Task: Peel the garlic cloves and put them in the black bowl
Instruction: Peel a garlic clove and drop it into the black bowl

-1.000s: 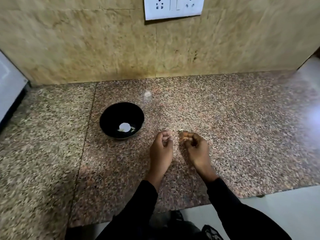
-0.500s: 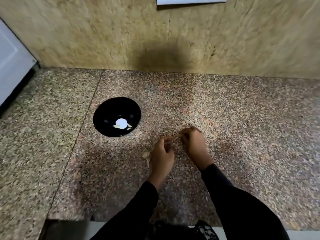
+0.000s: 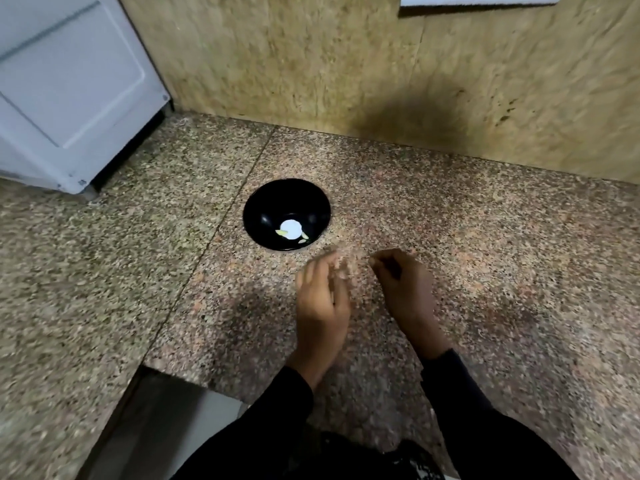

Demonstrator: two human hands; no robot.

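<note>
Just ahead and left of the blurred left hand (image 3: 322, 299) sits the black bowl (image 3: 263, 211) on the table (image 3: 485, 258); right hand (image 3: 408, 289) curled, both grips' contents untellable.

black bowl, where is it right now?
Head view: the black bowl sits on the granite counter, left of centre, just beyond and left of the left hand, with the white appliance further back-left.

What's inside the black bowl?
The round black bowl holds a white round spot at its bottom and small pale yellowish bits beside it. Nothing covers the inside, but blur hides what the bits are.
</note>
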